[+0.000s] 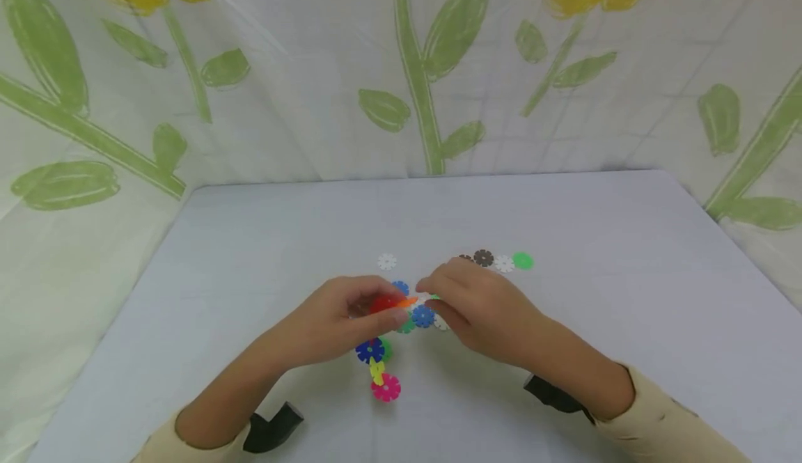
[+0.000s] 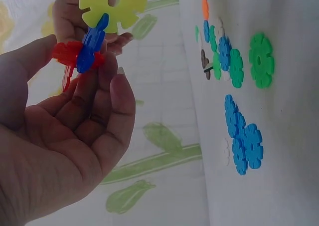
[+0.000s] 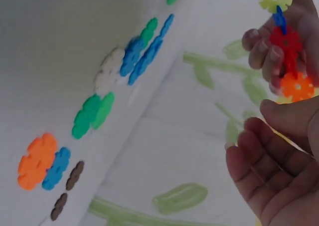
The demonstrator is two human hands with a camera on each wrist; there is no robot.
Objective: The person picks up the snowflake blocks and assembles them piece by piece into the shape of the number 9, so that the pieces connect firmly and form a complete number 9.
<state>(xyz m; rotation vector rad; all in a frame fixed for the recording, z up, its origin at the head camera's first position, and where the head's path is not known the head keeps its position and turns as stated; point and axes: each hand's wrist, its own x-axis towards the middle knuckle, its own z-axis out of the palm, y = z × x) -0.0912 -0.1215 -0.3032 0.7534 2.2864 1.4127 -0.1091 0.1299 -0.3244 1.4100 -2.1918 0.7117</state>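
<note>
Thumb and fingers of my left hand (image 1: 338, 320) pinch a red slotted flower disc (image 1: 383, 303), one of a chain of interlocking plastic discs. An orange disc (image 3: 289, 89) juts from the chain toward my right hand. Below the left hand hang a dark blue disc (image 1: 370, 350), a yellow disc (image 1: 376, 371) and a pink disc (image 1: 386, 387). My right hand (image 1: 489, 310) hovers just right of the orange disc, fingers loosely bent. In the right wrist view its thumb (image 3: 289, 118) overlaps the orange disc's lower edge, and no disc shows in its palm.
Loose discs lie on the pale table (image 1: 282, 240) under and beyond the hands: a white one (image 1: 387, 262), a blue one (image 1: 422, 317), a brown one (image 1: 484, 258), a green one (image 1: 523, 260) and several others. A flower-patterned cloth (image 1: 301, 87) hangs behind the table.
</note>
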